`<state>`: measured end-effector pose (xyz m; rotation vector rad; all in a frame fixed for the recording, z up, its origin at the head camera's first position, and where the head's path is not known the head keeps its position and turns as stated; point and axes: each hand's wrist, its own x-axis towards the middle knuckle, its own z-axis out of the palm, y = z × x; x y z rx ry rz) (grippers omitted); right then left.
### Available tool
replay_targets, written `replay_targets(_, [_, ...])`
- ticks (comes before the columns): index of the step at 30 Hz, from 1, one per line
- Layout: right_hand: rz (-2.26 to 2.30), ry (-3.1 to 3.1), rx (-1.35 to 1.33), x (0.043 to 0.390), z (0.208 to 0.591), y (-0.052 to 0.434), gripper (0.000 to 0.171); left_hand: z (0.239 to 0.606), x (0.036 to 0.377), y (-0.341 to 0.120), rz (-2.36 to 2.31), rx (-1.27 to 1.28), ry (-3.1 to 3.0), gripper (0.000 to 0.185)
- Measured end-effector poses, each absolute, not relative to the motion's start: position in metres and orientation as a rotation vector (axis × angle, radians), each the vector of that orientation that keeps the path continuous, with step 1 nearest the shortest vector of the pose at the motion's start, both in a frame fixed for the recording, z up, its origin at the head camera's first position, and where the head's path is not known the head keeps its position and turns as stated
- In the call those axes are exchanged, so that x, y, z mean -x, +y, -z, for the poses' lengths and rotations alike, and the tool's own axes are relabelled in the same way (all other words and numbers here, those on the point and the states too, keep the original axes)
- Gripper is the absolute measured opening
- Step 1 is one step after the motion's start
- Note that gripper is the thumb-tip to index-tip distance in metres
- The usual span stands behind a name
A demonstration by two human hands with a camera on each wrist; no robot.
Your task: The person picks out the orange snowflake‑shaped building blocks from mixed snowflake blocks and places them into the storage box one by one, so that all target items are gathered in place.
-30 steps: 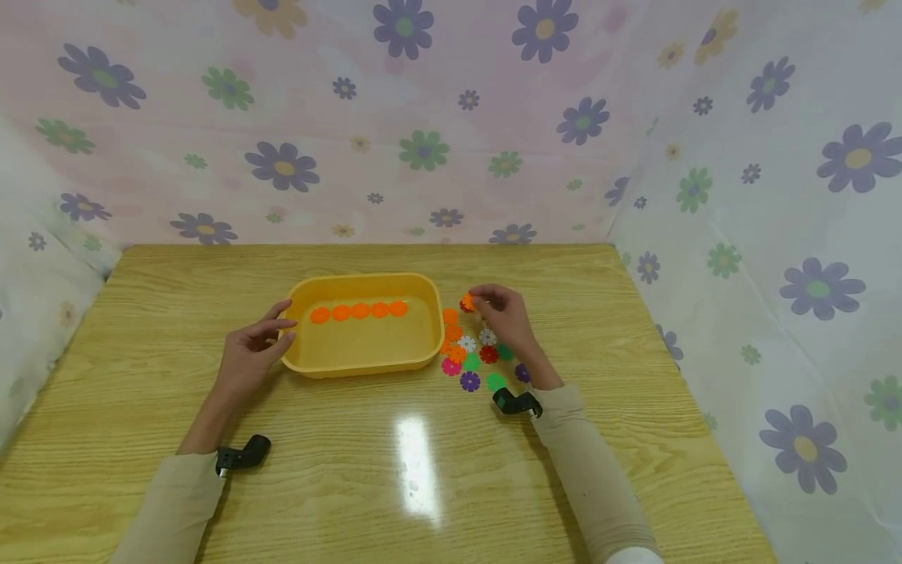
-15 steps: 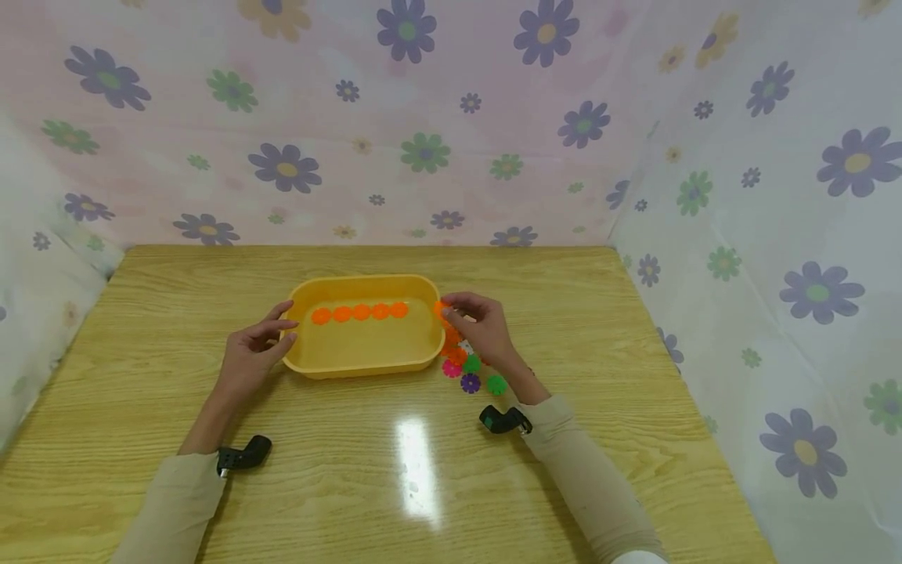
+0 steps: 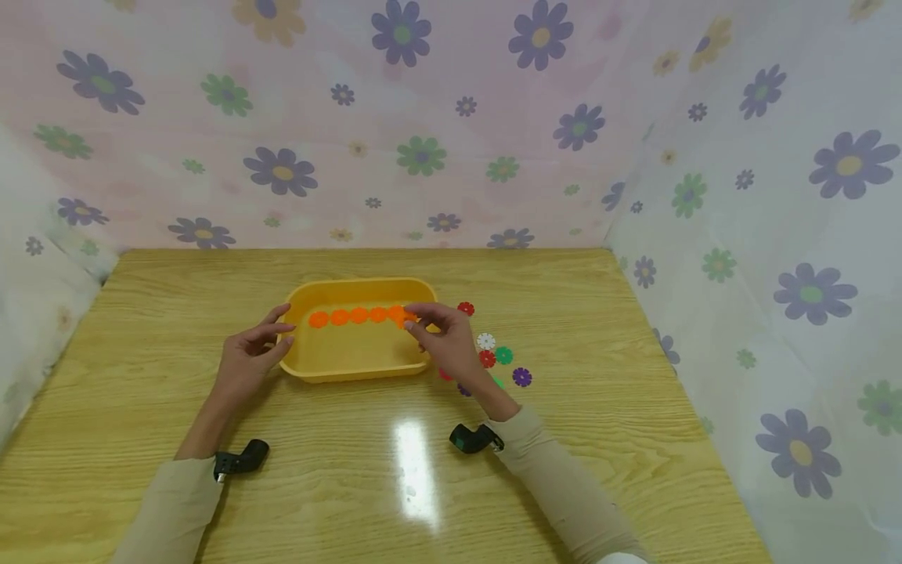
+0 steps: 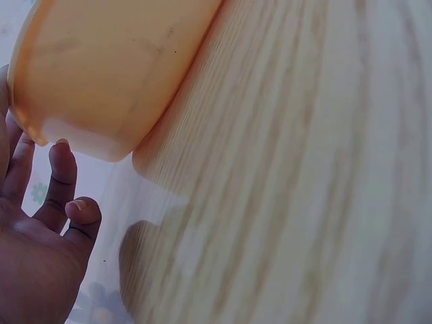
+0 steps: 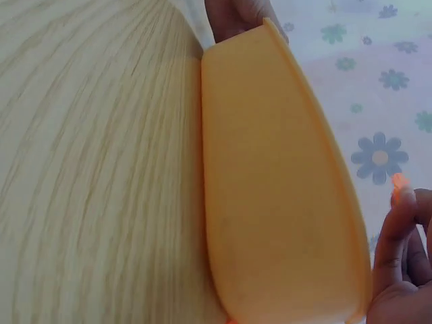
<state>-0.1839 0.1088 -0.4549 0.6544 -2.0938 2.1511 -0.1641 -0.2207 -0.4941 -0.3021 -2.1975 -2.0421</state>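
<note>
A yellow plastic tub (image 3: 355,373) stands on the wooden table, with several orange snowflake discs (image 3: 359,315) in a row across its floor. My right hand (image 3: 451,345) reaches over the tub's right end. Between thumb and index finger it pinches another orange snowflake disc (image 5: 399,182), which in the head view overlaps the right end of the row. My left hand (image 3: 247,359) rests its fingertips at the tub's left rim, fingers loosely bent. In the left wrist view, the thumb (image 4: 84,210) stays apart from the tub wall (image 4: 115,74).
Right of the tub lie loose snowflake discs: red (image 3: 466,309), white (image 3: 486,341), green (image 3: 503,356) and purple (image 3: 522,377). My right hand and forearm hide some of the pile. A flower-print cloth (image 3: 423,196) closes off the back and sides of the table (image 3: 338,486).
My right hand has carried the orange disc leftward from the loose pile, over the tub's right rim, to the end of the row. A red disc is left behind. The left hand stays put.
</note>
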Motion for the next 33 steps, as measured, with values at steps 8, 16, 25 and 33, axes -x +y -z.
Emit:
replay_targets(8, [-2.106,-2.193,-0.706,0.183,0.452,0.089,0.024,0.494,0.164,-0.221,2.068,0.316,-2.181,0.024])
replay_targets(16, [-2.102,-2.335,-0.703,0.183,0.448,0.061,0.021,0.494,0.166,-0.221,2.057,0.347,-2.179,0.022])
replay_targets(25, [-2.131,-2.629,-0.627,0.189,0.447,0.035,0.021,0.495,0.166,-0.223,2.055,0.344,-2.170,0.021])
replay_targets(33, [-2.293,-2.670,-0.497,0.199,0.452,0.026,0.021,0.495,0.166,-0.224,2.068,0.356,-2.157,0.021])
